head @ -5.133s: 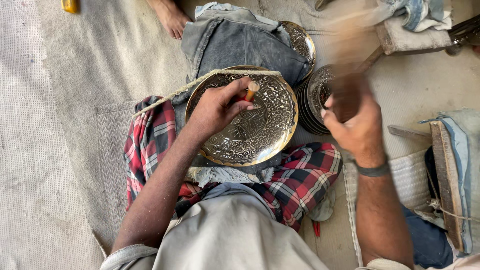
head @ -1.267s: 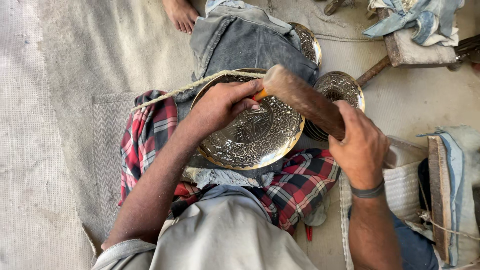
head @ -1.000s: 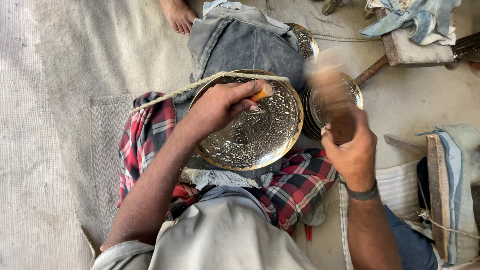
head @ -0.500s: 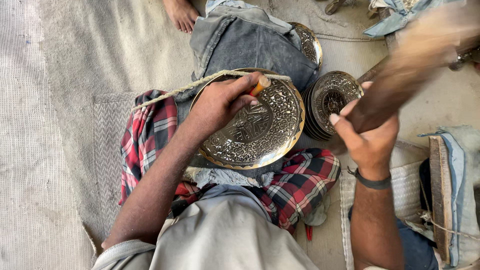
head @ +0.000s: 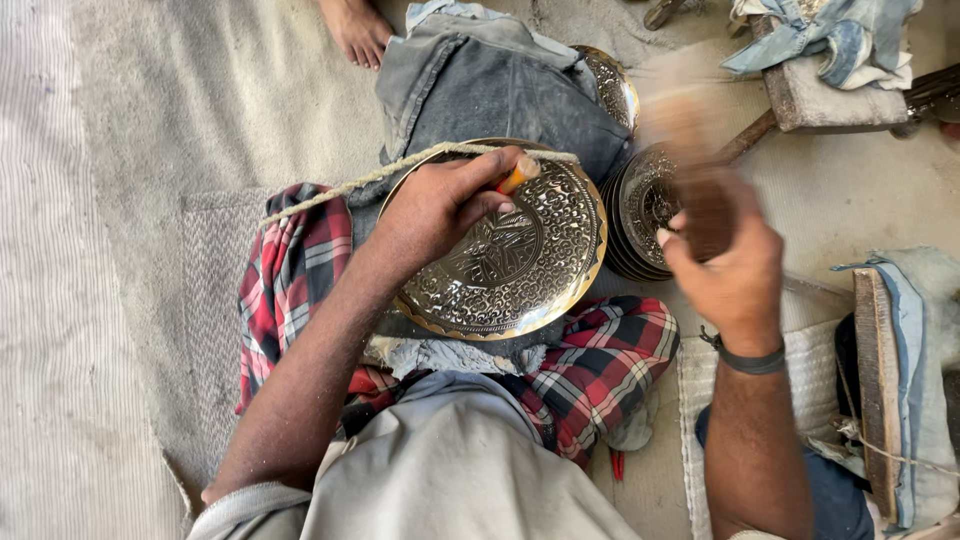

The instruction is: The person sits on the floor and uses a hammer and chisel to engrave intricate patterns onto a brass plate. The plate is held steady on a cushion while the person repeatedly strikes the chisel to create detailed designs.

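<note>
My left grip (head: 440,205) pinches an orange-handled chisel (head: 518,174) against the engraved metal plate (head: 520,260); my right grip (head: 725,270) clenches a blurred wooden mallet (head: 690,130).

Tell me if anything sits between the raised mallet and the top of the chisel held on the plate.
Nothing visible does. The right hand holds the blurred wooden mallet up to the right. The left hand pins the orange-handled chisel on the round engraved brass plate; its fingers wrap below the exposed top.
</note>
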